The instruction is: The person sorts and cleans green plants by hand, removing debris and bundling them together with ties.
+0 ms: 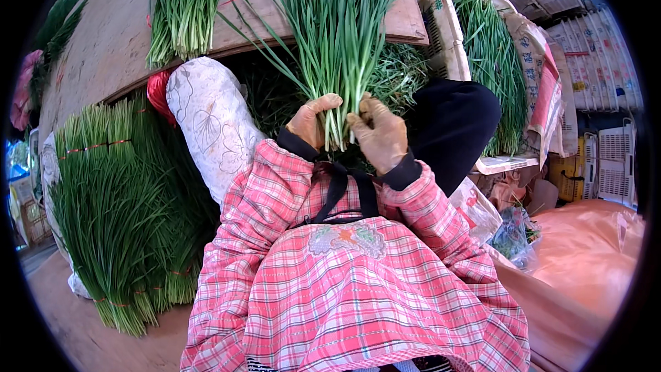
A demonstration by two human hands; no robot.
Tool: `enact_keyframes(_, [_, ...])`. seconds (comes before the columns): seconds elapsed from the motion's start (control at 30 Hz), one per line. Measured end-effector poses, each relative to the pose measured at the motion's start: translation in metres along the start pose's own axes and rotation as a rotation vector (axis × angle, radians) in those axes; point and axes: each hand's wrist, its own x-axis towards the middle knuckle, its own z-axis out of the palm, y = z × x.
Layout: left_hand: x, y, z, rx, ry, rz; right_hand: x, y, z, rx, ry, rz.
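Note:
A loose bunch of garlic chives (339,34) fans out in front of me, its green leaves over the board's near edge and its pale stem ends pointing back at me. My left hand (311,121), in a tan glove, is closed around the left side of the stems near their cut ends. My gloved right hand (381,135) pinches stems on the bunch's right side, thumb and fingers bent together. A small gap shows between the two parts of the bunch. Below the hands, the tips of several stems hang free.
A wooden board (113,34) bears another chive bunch (187,10). Tied chives (131,200) are stacked at my left. A white crate (458,48) with loose chives (490,62) stands at right. Trimmings (399,76) lie under the board's edge; an orange plastic sheet (585,255) is at lower right.

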Motion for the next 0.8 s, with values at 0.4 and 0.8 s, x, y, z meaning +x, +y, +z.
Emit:
enact_keyframes(0.4, [-0.009,0.006,0.012,0.296,0.130,0.165,-0.019,-0.026,-0.003,-0.401,-0.211,-0.356])
enact_keyframes(0.8, [-0.009,0.008,-0.009,0.025,0.050,0.081,0.037,-0.005,-0.020,0.517,-0.291,0.272])
